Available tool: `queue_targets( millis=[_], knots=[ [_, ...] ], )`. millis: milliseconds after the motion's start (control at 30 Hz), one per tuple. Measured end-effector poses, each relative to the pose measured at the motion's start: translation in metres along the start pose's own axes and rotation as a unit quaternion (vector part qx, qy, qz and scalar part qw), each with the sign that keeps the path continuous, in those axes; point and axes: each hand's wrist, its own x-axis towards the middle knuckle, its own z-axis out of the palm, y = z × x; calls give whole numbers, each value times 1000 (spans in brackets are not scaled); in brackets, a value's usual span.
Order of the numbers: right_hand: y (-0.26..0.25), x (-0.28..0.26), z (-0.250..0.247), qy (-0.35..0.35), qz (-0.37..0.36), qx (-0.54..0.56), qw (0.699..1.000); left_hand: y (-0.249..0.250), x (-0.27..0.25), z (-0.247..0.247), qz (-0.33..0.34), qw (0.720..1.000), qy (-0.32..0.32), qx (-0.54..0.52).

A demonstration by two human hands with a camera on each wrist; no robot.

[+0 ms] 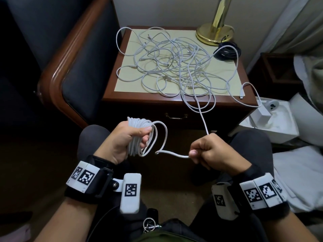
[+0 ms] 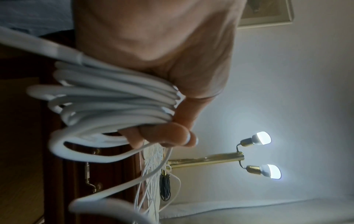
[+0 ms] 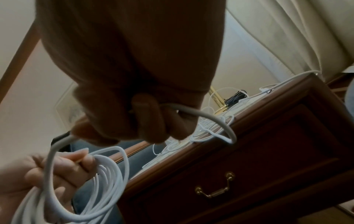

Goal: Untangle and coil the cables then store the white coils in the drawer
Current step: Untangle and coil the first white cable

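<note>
My left hand (image 1: 129, 137) grips a white coil (image 1: 139, 138) of several loops, held over my lap; close up, the white coil (image 2: 114, 97) wraps round the left hand (image 2: 172, 84). From the coil a free strand (image 1: 173, 153) runs right into my right hand (image 1: 208, 151), whose fist closes round it. That strand (image 3: 201, 113) leaves the right hand (image 3: 145, 118) and rises to a tangled pile of white cables (image 1: 171, 62) on the nightstand top (image 1: 132, 84). The drawer (image 1: 176, 117), with a brass handle (image 3: 214, 192), is closed.
A brass lamp base (image 1: 215, 34) and a coiled dark cable (image 1: 227, 51) sit at the nightstand's back right. A padded chair arm (image 1: 70, 67) stands at the left. A white box with a charger (image 1: 267, 119) lies on the floor at the right, beside bedding.
</note>
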Motion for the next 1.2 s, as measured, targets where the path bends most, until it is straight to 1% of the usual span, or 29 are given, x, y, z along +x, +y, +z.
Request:
queue_targets(
  millis=[100, 233, 300, 433, 533, 633, 700, 733, 800, 867, 933, 1000, 1067, 1133, 1200],
  knots=[
    [0, -1, -2, -43, 18, -19, 999, 2, 6, -11, 1, 997, 63, -51],
    [7, -2, -8, -67, 30, -43, 996, 8, 14, -36, 13, 980, 144, -140],
    [14, -3, -10, -56, 33, -52, 996, 11, 17, -50, 35, 968, 175, -177],
    [32, 3, -9, 39, 34, -67, 996, 12, 19, -71, 74, 945, 213, -238],
    [42, 5, -8, 144, 54, -89, 984, 12, 17, -77, 87, 933, 236, -259],
    [42, 3, -7, 243, -1, -42, 969, 11, 20, -80, 102, 922, 265, -264],
    [37, 2, -3, 269, -29, -22, 962, 11, 22, -77, 102, 923, 273, -253],
    [35, 3, -1, 265, -39, -20, 963, 12, 23, -74, 103, 925, 272, -242],
    [28, 5, 2, 222, -56, -23, 973, 13, 22, -63, 110, 935, 263, -211],
    [19, 7, 5, 144, -66, -22, 987, 15, 19, -45, 119, 947, 245, -171],
    [8, 8, 6, 69, -76, -20, 994, 16, 16, -27, 119, 959, 220, -129],
    [-4, 8, 10, 23, -98, 1, 995, 16, 12, -12, 109, 973, 186, -82],
    [-11, 9, 12, 12, -121, 48, 991, 14, 8, -3, 91, 984, 146, -37],
    [-14, 11, 13, 34, -135, 122, 983, 11, 3, 3, 63, 993, 97, -10],
    [-14, 12, 12, 69, -140, 189, 970, 8, 0, 10, 35, 998, 54, -5]
  ],
)
